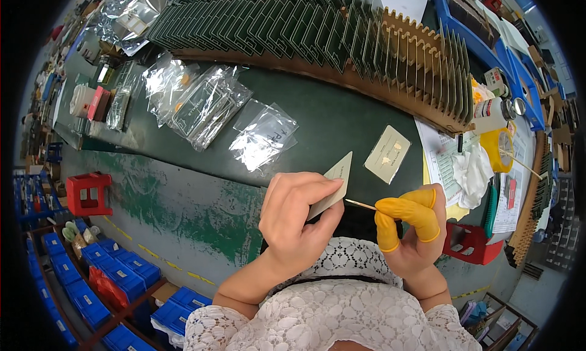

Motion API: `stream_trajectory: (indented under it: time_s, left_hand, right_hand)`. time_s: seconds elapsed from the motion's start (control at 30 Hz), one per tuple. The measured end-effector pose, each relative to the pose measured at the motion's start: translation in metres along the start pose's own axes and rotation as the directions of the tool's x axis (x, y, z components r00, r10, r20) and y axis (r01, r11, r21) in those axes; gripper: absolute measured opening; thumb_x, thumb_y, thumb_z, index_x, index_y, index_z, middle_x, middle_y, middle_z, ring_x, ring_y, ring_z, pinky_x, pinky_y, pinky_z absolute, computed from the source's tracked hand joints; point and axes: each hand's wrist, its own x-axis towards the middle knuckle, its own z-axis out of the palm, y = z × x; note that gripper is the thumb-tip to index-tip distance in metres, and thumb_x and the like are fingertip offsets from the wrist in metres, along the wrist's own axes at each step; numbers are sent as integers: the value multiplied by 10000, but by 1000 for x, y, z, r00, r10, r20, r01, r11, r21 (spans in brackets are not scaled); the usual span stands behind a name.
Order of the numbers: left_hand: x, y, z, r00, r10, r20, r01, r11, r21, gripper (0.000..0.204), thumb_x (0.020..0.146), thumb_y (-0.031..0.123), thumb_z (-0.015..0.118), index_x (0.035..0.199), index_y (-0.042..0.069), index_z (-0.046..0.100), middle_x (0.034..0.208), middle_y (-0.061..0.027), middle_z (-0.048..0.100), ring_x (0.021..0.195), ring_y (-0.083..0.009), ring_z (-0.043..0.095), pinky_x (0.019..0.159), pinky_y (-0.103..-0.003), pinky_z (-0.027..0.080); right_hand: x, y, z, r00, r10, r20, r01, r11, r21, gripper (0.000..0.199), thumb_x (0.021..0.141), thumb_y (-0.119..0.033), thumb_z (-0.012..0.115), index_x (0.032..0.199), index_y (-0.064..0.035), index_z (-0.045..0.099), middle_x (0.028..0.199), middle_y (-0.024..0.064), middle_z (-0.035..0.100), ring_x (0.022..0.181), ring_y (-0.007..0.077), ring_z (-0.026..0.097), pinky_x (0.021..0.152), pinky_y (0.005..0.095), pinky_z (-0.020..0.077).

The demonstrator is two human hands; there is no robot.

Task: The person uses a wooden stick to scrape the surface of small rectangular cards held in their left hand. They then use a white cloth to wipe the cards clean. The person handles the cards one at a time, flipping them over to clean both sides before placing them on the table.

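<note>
Left hand (299, 215)'s pinching a pale card (334, 192) over the table's near edge, right hand (421, 238)'s gripping a thin stick (361, 204) right by it. Another card (388, 154) lies just beyond, clear bags (265, 137) sit left, and a big brown rack (397, 99) blocks the far side.

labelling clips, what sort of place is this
Likely a factory workshop: thin plates stand in a brown slotted rack, blue bins sit at lower left, and the right hand wears yellow finger cots.

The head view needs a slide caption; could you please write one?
Left hand holding a pale card, right hand in yellow finger cots holding a thin stick.
</note>
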Motion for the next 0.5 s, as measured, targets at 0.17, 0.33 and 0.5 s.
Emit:
stream_trajectory:
  time_s: [0.17,0.33,0.5]
  left_hand:
    - [0,1,-1,1000,-11,1,11,1000,0,369,610,-114,744,946,24,677,875,-94,658,751,-251,609,646,-317,483]
    - [0,0,-1,1000,-16,1,16,1000,-2,370,609,-114,745,946,22,676,879,-95,661,757,-250,609,648,-318,483]
    - [-1,0,-1,1000,-17,4,17,1000,-10,373,607,-114,744,948,23,676,886,-95,665,761,-249,611,654,-315,483]
  right_hand:
    - [1,0,3,1000,-2,0,2,1000,-14,297,704,-45,803,975,-88,689,822,60,582,685,225,491,621,343,359]
    - [1,0,3,1000,-13,5,14,1000,-22,294,710,-46,803,978,-88,687,824,61,583,683,226,492,619,343,358]
    - [1,-1,3,1000,2,4,-2,1000,-12,297,713,-48,803,982,-89,686,830,61,587,686,226,495,621,343,359]
